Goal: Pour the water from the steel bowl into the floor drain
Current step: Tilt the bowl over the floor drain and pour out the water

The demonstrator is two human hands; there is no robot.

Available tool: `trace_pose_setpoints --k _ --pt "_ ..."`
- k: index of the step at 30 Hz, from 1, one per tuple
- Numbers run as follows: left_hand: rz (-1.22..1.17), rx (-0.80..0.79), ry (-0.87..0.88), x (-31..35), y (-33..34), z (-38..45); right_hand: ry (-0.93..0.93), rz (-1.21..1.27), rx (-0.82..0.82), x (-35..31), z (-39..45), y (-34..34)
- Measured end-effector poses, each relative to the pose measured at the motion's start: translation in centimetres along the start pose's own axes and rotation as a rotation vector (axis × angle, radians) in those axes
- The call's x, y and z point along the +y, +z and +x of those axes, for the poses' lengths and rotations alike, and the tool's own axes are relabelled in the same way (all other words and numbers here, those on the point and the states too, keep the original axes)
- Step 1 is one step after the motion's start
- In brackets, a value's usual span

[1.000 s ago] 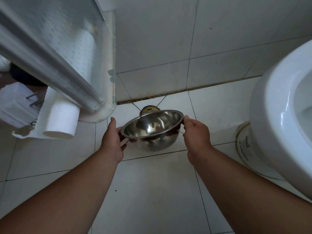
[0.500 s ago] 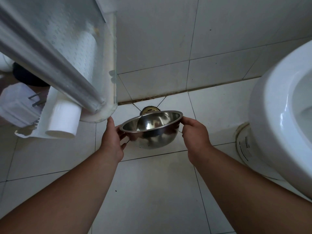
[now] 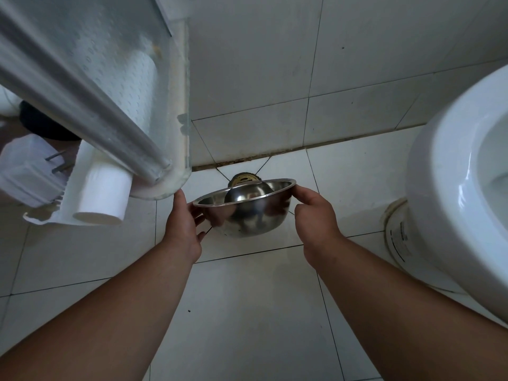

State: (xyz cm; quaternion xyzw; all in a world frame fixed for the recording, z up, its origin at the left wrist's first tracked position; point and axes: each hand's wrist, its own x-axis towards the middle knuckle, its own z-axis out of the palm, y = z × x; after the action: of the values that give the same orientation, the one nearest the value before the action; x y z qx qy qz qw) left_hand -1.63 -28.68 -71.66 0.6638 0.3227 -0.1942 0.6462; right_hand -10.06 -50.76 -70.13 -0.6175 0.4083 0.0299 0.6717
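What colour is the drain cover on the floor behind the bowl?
Brassy yellow with a dark rim; the floor drain peeks out behind the steel bowl in the head view.

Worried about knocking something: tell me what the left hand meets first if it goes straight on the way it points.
The left hand points up and away along the steel bowl. Straight on, its thumb tip is already about at the rounded glass shelf, so that likely comes first; depth is unclear, and it may pass beneath toward the wall.

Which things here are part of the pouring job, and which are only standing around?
Part of the job:
steel bowl, held by the left hand and the right hand
floor drain, partly hidden behind the bowl

Only standing around:
toilet
paper roll
white box
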Motion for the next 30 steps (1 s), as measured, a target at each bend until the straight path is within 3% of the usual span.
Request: trace_pose_setpoints --k 30 --pt "0.002 0.023 0.065 1.0 0.8 0.7 0.02 -0.026 0.017 -1.4 0.3 0.4"
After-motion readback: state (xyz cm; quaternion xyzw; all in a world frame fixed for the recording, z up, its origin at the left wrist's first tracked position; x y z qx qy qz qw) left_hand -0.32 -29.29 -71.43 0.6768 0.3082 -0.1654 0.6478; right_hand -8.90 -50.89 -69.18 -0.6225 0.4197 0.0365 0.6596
